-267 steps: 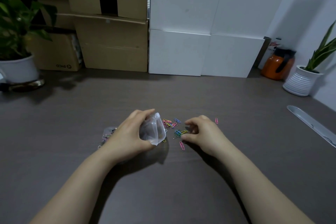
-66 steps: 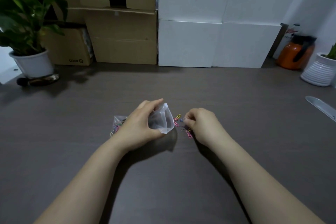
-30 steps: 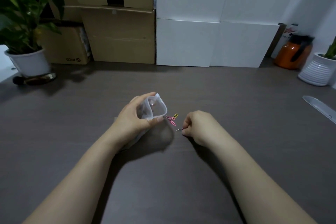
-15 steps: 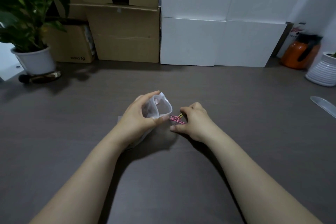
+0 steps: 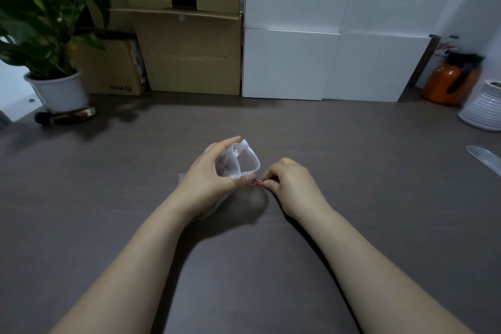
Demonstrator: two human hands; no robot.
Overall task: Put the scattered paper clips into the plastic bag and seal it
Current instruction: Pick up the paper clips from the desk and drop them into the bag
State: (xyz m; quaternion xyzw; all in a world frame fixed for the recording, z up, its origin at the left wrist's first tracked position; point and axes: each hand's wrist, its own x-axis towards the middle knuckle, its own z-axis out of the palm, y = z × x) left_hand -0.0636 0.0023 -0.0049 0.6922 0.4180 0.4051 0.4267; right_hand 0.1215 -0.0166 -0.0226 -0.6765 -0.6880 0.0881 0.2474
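A small clear plastic bag (image 5: 244, 161) is held up off the dark table (image 5: 352, 171) with its mouth pulled open toward the right. My left hand (image 5: 210, 179) grips it, fingers over the top and thumb under the rim. My right hand (image 5: 291, 184) sits just right of the bag's lower corner, and its fingertips pinch pink paper clips (image 5: 255, 183) down at the table surface. No other loose clips show on the table around the hands. The bag's lower part is hidden behind my left hand.
Cardboard boxes (image 5: 189, 51) and white panels (image 5: 325, 62) line the back. A potted plant (image 5: 54, 84) stands back left. An orange jug (image 5: 450, 81), a ribbed white pot (image 5: 482, 108) and a clear ruler (image 5: 485, 157) are on the right.
The scattered clips have dwindled to the last pink ones. My right hand has closed in on them and pinched them beside the bag's mouth; my left hand keeps holding the bag open.
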